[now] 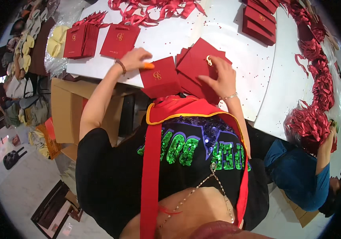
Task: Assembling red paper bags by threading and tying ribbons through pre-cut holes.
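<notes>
A red paper gift bag with a gold emblem (160,77) lies at the table's near edge in front of me. My left hand (133,60) is at its upper left corner, fingers apart, with an orange cover on the thumb touching or just over the bag. To the right, several flat red bags (196,59) lie fanned in an overlapping pile. My right hand (222,77) is over the right side of this pile, thumb and fingers spread; nothing shows gripped between them. A gold emblem peeks out beside its index finger.
Upright red bags (83,42) stand packed at the left, beside another red bag (119,40). Red ribbons (150,12) lie at the far side. More red bags (259,24) are stacked far right. A co-worker's arm (325,151) reaches into a red ribbon heap (307,123). A cardboard box (65,111) stands left.
</notes>
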The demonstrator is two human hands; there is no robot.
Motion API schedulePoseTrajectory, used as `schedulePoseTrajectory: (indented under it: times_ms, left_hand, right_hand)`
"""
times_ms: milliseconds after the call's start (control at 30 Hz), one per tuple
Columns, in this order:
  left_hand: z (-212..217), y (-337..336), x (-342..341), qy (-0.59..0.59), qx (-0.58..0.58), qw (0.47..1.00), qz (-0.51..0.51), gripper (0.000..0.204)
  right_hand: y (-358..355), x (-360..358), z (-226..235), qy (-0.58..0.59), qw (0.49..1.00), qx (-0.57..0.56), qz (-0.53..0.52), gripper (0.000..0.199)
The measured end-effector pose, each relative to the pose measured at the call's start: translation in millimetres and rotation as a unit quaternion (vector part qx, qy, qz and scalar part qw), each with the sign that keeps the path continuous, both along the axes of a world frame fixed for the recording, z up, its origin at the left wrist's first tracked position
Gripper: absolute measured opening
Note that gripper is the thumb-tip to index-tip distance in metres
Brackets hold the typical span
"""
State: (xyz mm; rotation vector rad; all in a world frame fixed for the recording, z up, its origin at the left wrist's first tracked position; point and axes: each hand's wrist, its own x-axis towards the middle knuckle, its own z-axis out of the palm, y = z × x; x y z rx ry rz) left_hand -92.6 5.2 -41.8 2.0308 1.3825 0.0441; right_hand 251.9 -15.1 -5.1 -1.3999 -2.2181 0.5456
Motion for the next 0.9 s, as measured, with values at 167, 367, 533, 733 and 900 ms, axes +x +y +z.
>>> schedulePoseTrajectory:
  times_ms: [167, 367, 533, 733, 900]
  left_hand:
    - [7.4, -3.7, 5.2, -0.226, -0.196, 0.951, 0.074, 0.021]
    - [87.3, 43.4, 14.0, -0.356, -0.142, 0.921, 0.070, 0.014]
    - [86.3, 56.6, 103.6, -0.284, -0.097, 0.954, -0.015, 0.016]
    - [23.2, 95.7, 144.2, -0.224, 0.079, 0.966, 0.106, 0.025]
    - [-23.9, 130.6, 90.4, 0.122, 0.183, 0.936, 0.273, 0.041]
  right_hand:
    - [-6.7, 14.7, -8.7, -0.067, 0.994, -0.030, 0.079, 0.053]
    - [-2.1, 21.6, -12.6, -0.020, 0.986, -0.067, 0.152, 0.043]
    - [8.8, 9.0, -0.1, 0.633, 0.634, -0.425, -0.125, 0.044]
    - [16.6, 20.4, -5.5, 0.454, 0.821, -0.330, -0.103, 0.037]
    - [10.8, 23.7, -23.3, 0.427, 0.815, -0.378, -0.101, 0.035]
